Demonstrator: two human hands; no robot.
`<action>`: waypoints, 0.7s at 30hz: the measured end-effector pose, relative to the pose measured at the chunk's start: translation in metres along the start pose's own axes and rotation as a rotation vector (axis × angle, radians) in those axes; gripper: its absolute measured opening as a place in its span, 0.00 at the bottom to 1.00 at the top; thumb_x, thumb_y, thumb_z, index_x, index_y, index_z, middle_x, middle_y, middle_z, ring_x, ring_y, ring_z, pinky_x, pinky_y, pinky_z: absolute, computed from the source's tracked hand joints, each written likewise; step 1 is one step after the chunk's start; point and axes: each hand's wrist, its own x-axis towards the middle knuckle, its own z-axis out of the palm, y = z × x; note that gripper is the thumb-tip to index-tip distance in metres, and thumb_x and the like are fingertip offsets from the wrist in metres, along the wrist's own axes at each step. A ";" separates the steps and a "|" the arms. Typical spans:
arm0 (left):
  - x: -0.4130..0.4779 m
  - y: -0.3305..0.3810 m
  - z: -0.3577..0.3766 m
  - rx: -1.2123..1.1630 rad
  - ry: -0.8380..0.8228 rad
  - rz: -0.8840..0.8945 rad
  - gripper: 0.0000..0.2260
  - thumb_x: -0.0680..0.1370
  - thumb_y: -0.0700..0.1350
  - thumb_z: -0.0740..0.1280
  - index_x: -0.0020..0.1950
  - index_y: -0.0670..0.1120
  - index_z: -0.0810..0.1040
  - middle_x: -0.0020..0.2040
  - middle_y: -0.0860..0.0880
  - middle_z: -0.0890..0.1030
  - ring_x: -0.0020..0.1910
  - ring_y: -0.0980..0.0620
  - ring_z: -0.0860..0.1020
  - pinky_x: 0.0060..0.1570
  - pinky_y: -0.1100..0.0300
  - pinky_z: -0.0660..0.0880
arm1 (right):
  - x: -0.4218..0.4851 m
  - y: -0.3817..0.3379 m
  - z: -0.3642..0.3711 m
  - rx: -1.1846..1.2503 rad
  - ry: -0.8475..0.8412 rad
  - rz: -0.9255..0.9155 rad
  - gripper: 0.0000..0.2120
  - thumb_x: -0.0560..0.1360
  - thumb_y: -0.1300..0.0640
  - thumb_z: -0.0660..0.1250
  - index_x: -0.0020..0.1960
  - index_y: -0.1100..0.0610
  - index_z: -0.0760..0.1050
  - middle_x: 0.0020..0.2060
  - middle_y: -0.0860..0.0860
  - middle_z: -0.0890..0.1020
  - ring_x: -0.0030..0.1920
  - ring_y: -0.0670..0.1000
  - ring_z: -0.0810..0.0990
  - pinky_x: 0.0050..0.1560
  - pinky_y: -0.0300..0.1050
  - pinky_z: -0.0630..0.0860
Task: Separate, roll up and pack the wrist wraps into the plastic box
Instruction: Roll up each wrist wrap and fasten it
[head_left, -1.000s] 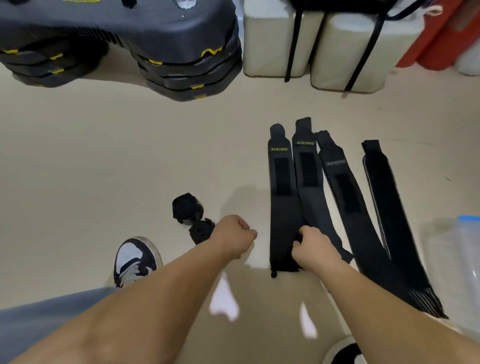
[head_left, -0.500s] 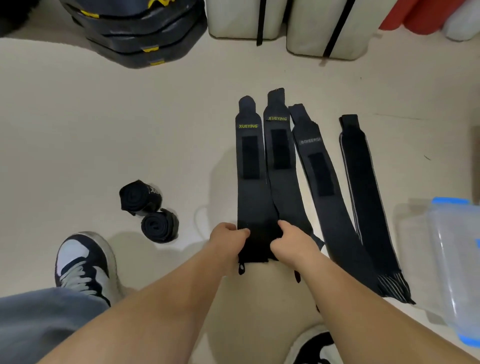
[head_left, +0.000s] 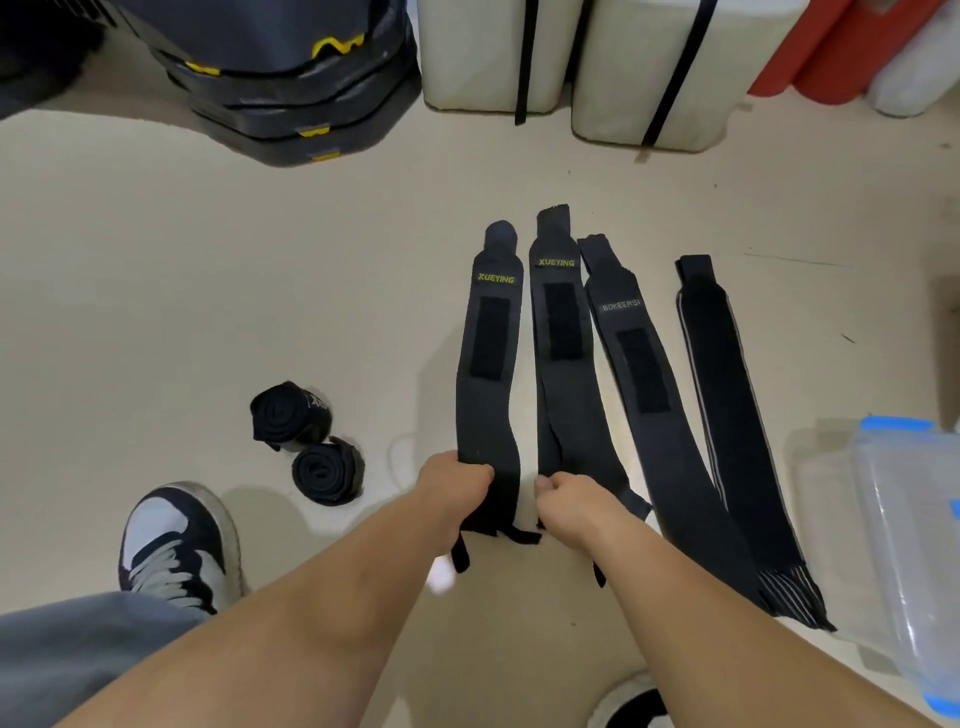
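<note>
Head cam, L hand (head_left: 452, 486) grips leftmost wrap (head_left: 485, 405) end, R hand (head_left: 574, 512) grips second wrap (head_left: 571, 426)

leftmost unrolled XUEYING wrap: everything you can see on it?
The leftmost XUEYING wrap is a long black strip, stretch fabric by its look: yellow lettering near the far end, a darker rectangular patch below it, a narrow rounded tab beyond, thin straps trailing at the near end. It lies unrolled, slightly wavy, on the beige floor. The left hand grips its near end. A sliver of floor separates it from the second XUEYING wrap.
</note>
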 end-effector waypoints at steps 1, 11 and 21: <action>-0.006 0.002 -0.008 -0.024 -0.010 0.001 0.05 0.83 0.40 0.66 0.57 0.46 0.80 0.55 0.44 0.85 0.55 0.42 0.84 0.63 0.46 0.81 | -0.004 -0.006 0.000 0.133 0.012 0.033 0.27 0.88 0.44 0.47 0.78 0.58 0.69 0.73 0.57 0.75 0.69 0.58 0.76 0.71 0.53 0.72; -0.118 0.054 -0.054 -0.153 -0.283 0.312 0.15 0.83 0.37 0.66 0.65 0.52 0.80 0.59 0.46 0.86 0.58 0.43 0.85 0.62 0.45 0.82 | -0.103 -0.065 -0.063 1.130 -0.103 0.103 0.31 0.86 0.36 0.53 0.65 0.61 0.80 0.52 0.63 0.88 0.52 0.62 0.88 0.45 0.55 0.84; -0.278 0.091 -0.090 -0.085 -0.315 0.622 0.10 0.83 0.47 0.69 0.64 0.51 0.79 0.56 0.46 0.88 0.56 0.45 0.87 0.62 0.45 0.82 | -0.264 -0.122 -0.114 1.074 0.077 -0.131 0.19 0.84 0.53 0.60 0.64 0.64 0.81 0.46 0.63 0.87 0.40 0.61 0.86 0.38 0.52 0.84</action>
